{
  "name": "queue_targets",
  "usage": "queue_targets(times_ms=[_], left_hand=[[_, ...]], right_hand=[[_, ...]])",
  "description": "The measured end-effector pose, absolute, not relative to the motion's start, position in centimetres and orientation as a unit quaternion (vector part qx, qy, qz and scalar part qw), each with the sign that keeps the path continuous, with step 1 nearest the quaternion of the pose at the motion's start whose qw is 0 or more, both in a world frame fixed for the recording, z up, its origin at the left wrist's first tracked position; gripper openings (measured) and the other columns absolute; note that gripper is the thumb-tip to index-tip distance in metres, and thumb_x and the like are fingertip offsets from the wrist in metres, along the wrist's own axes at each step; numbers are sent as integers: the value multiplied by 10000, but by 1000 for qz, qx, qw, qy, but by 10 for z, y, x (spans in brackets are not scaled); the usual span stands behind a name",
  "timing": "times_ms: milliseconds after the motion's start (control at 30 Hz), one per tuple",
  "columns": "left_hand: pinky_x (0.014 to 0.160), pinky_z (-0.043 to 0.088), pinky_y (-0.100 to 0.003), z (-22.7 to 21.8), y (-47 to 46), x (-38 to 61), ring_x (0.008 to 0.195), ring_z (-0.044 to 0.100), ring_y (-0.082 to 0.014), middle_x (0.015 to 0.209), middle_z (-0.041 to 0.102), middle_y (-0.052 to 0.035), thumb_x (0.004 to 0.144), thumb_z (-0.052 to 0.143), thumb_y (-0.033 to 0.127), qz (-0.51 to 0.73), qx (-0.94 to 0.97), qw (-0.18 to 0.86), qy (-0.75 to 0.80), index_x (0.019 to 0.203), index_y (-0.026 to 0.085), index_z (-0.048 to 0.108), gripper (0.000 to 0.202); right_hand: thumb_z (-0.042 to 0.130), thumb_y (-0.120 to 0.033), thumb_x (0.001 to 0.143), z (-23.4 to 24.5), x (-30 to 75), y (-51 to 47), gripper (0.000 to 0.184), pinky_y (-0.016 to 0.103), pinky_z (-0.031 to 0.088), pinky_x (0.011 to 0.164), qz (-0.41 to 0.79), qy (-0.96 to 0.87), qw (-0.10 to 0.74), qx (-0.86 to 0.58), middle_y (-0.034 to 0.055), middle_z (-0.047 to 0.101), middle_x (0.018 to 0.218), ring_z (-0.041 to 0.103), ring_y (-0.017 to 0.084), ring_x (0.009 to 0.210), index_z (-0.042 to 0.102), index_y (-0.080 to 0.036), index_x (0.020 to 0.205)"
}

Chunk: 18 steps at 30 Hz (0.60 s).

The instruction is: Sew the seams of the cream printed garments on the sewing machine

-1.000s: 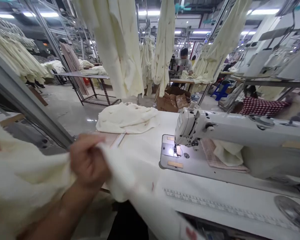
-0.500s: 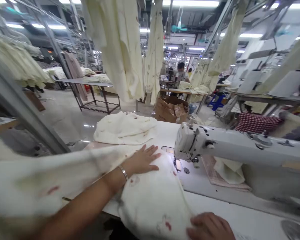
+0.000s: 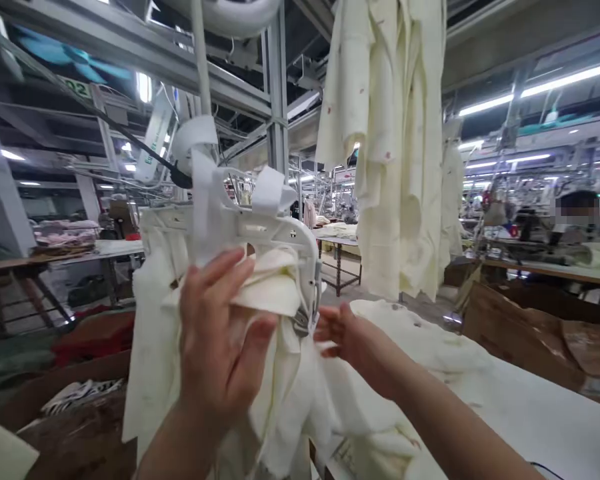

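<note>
A white plastic hanger frame (image 3: 307, 250) with a grey metal clip at its right end hangs in front of me. Cream cloth pieces (image 3: 270, 293) are bunched in it and trail downward. My left hand (image 3: 220, 333) is raised before this cloth, thumb apart from the fingers, with nothing visibly gripped. At the clip's right side is my right hand (image 3: 347, 337), its fingers slightly curled and apart; whether they touch the clip is unclear. White curled strips (image 3: 273, 190) rise above the frame. A cream printed garment (image 3: 420, 340) lies on the white sewing table (image 3: 545, 413) beyond the right hand.
Long cream garments (image 3: 395, 147) hang at the upper right. A cardboard box (image 3: 510, 333) stands behind the table. Red cloth (image 3: 97, 340) and a box with striped fabric (image 3: 80, 397) lie low at left. A person (image 3: 580, 207) sits at the far right.
My view has swung left, away from the sewing machine, to the hanger frame. Both hands have left the cloth lying on the table and are now raised at the hanging cloth.
</note>
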<state>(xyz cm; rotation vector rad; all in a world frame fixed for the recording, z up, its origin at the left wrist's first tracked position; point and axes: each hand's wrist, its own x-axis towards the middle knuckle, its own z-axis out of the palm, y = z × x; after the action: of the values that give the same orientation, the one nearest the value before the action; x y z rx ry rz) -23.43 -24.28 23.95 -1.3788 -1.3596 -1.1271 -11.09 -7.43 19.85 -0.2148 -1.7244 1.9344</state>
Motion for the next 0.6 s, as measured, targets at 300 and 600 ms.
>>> queue_targets(times_ms=[300, 600], left_hand=[[783, 395, -333, 294, -232, -257, 838, 583, -206, 898, 655, 1, 859, 444, 407, -355, -601, 301, -649, 937, 226, 601, 252], [676, 429, -279, 322, -229, -266, 775, 601, -203, 853, 646, -25, 866, 411, 288, -327, -613, 247, -675, 941, 171, 562, 205]], right_hand=[[724, -479, 660, 222, -149, -85, 419, 234, 417, 620, 701, -559, 443, -20, -28, 580, 773, 504, 97, 640, 547, -229, 945], [606, -633, 646, 234, -145, -96, 456, 239, 348, 475, 527, -669, 507, -133, -29, 486, 541, 420, 103, 502, 549, -181, 641]])
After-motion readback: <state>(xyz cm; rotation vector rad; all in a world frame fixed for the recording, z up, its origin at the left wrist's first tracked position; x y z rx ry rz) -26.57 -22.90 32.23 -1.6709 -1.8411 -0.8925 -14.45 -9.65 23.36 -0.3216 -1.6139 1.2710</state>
